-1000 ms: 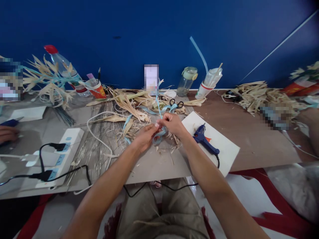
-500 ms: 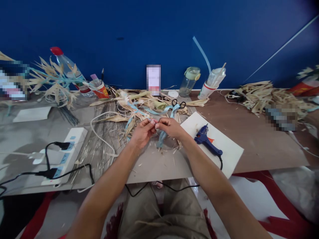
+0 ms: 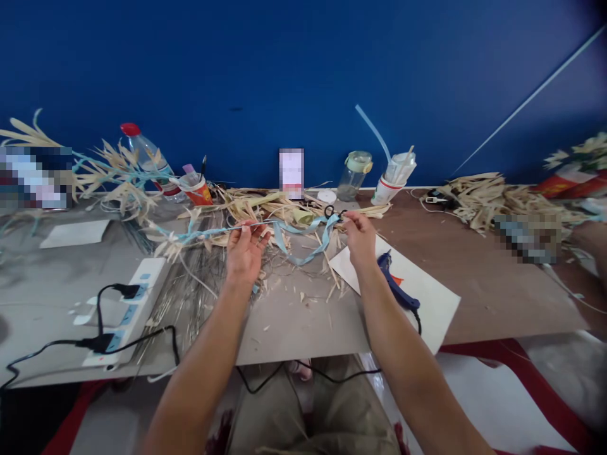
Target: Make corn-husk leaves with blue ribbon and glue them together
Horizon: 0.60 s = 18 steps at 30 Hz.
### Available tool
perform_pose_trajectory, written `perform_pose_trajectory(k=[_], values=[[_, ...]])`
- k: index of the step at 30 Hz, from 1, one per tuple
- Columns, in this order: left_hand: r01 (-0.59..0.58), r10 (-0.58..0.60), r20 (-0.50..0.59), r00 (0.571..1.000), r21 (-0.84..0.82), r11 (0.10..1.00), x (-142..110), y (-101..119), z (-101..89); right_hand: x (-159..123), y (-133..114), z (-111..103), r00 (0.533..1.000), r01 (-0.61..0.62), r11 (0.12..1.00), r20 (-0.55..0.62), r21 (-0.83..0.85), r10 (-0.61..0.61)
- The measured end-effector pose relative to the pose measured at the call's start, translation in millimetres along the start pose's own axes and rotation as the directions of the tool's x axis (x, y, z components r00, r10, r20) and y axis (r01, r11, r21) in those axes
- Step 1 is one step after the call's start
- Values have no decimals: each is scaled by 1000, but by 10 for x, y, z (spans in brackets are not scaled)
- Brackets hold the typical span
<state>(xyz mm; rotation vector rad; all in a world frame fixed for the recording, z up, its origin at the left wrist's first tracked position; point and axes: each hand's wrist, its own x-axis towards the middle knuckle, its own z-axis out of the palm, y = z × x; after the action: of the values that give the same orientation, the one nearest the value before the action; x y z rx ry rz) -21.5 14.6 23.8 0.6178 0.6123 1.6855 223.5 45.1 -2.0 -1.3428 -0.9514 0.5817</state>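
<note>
My left hand (image 3: pixel 246 253) pinches a thin stem wrapped in pale blue tape (image 3: pixel 208 232) between thumb and forefinger, its other fingers loosely curled. A cluster of pale husk petals (image 3: pixel 165 243) sits on the stem's left end. From the hand a loose blue ribbon (image 3: pixel 308 259) loops to the right over the table. My right hand (image 3: pixel 361 243) has its fingertips closed at the black handle of a pair of scissors (image 3: pixel 329 211); the blades are hidden among ribbon and husks. Dried corn husks (image 3: pixel 256 205) lie behind both hands.
A blue glue gun (image 3: pixel 396 284) rests on white board (image 3: pixel 439 306) at right. A power strip (image 3: pixel 137 303) with black cords and loose wires (image 3: pixel 183 303) lies left. Cups (image 3: pixel 387 189), a bottle (image 3: pixel 355 174) and a phone (image 3: pixel 291 174) line the wall. Another person's hand (image 3: pixel 590 243) shows far right.
My hands, together before, are now apart. The left moved left, showing the taped stem with its husk cluster; the right moved right to the scissors. The view tilted up slightly.
</note>
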Motion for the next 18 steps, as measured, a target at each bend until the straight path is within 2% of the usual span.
perform_pose_trajectory(k=[3,6,9,12,15,18], values=[[18,-18,27,999,-18,1000,4,2,-4,11,29,1,1000,21,998,8,-58,-21],[22,-21,43,999,-14,1000,-1,-10,-2,25,36,-10,998,39,992,-45,-122,-45],[11,-9,52,999,-31,999,1,-21,-6,10,3,-14,999,20,990,-38,-141,-26],[8,-5,60,998,-50,999,10,-24,-10,3,-110,-13,1000,20,987,12,-157,-19],[29,-23,80,997,-65,997,11,-20,-7,118,-308,-6,996,55,979,77,-196,-40],[63,-57,90,994,-68,996,1,-6,3,384,-504,31,973,161,904,216,-396,-79]])
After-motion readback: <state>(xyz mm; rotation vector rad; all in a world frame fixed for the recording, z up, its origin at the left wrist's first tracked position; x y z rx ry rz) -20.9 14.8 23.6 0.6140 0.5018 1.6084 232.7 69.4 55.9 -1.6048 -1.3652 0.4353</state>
